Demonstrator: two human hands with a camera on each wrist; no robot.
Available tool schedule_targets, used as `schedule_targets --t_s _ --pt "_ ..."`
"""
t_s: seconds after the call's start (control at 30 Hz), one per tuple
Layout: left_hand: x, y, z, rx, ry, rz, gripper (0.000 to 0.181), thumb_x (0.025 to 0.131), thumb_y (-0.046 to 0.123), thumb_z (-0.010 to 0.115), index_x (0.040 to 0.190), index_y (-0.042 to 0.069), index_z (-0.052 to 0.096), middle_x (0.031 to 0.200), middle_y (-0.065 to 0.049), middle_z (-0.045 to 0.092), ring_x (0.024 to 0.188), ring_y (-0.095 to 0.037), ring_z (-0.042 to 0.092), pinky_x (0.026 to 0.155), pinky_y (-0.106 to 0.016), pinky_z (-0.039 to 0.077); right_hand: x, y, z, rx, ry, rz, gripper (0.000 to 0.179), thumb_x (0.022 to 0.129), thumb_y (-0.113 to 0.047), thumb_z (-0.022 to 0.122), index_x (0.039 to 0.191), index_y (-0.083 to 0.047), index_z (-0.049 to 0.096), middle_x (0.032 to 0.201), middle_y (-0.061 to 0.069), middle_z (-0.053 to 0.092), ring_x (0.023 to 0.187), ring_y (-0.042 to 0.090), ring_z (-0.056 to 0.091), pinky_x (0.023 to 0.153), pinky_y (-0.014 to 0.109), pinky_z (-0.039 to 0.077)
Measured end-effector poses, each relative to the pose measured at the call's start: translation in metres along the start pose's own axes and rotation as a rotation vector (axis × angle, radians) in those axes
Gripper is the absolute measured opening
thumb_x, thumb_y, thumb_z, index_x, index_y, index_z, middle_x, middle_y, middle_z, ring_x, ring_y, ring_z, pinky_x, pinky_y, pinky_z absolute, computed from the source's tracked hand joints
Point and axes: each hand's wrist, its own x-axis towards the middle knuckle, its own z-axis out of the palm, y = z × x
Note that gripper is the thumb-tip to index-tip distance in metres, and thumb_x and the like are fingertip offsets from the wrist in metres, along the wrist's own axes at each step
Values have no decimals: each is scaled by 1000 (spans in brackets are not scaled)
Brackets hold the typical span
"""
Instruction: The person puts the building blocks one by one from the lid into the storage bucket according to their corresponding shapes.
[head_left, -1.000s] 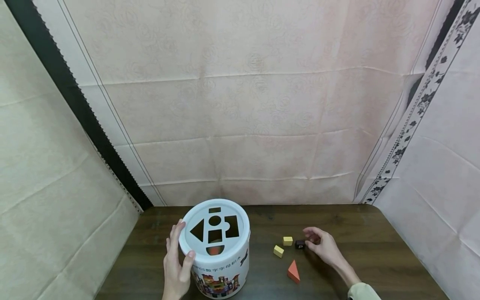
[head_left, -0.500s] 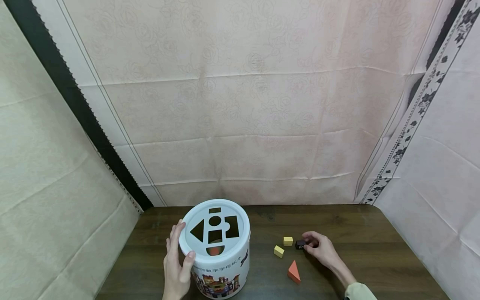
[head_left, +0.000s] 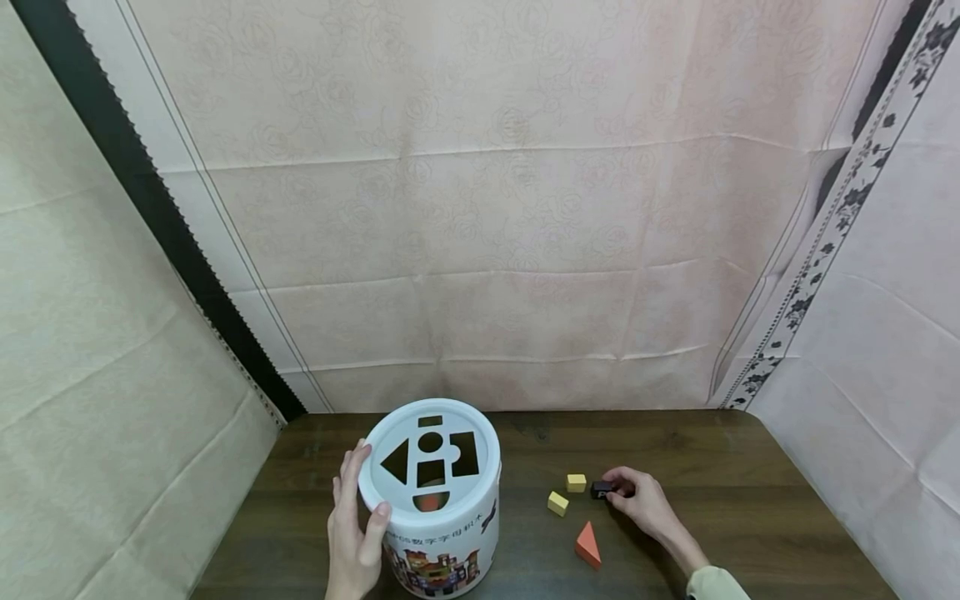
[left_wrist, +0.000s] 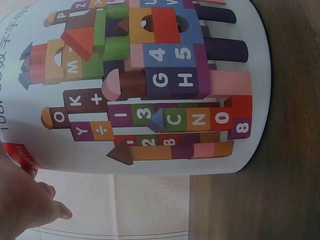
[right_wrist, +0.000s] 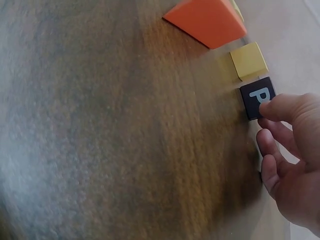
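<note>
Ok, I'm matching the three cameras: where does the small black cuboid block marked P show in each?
Head: the small black block sits low, right of centre, at the fingertips of the right hand.
Left wrist: not in it.
Right wrist: the block is towards the right edge, slightly above middle.
Shared landmark: the dark brown wooden table.

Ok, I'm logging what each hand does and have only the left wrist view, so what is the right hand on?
Observer: The right hand pinches a black block marked P.
Operator: Anything between that block and the printed tub?
Observer: Yes, in the head view two yellow blocks lie between them.
Operator: And is the tub covered on top?
Observer: Yes, by a pale blue lid pierced in several shapes.
</note>
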Motion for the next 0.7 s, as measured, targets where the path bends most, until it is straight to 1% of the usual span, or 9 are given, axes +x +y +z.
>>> schedule_targets --t_s 0.17,0.3,0.47,0.7 --pt "-1 -1 0 1 8 5 62 88 17 59 148 9 48 151 -16 45 142 -47 26 103 -79 3 -1 -1 -1 -5 0 10 22 80 6 75 99 -4 71 84 2 68 72 16 60 61 28 49" --pt "-1 -1 0 1 11 11 62 88 17 59 148 9 48 151 -17 45 141 -48 26 103 -80 3 0 -5 -3 -11 6 -1 21 80 6 75 98 -6 72 83 1 68 71 14 60 60 27 48" --pt "0 0 0 3 6 2 63 87 17 59 149 9 47 152 -16 45 143 -45 25 104 -79 2 4 -14 -6 10 6 -38 20 81 5 74 98 -6 71 84 1 67 71 13 60 59 27 49" --pt "0 0 0 7 -4 -9 63 87 17 59 149 9 47 152 -14 44 143 -45 24 105 -78 3 10 -29 -8 5 4 -103 20 83 3 74 99 -7 71 87 0 68 74 13 63 65 27 52"
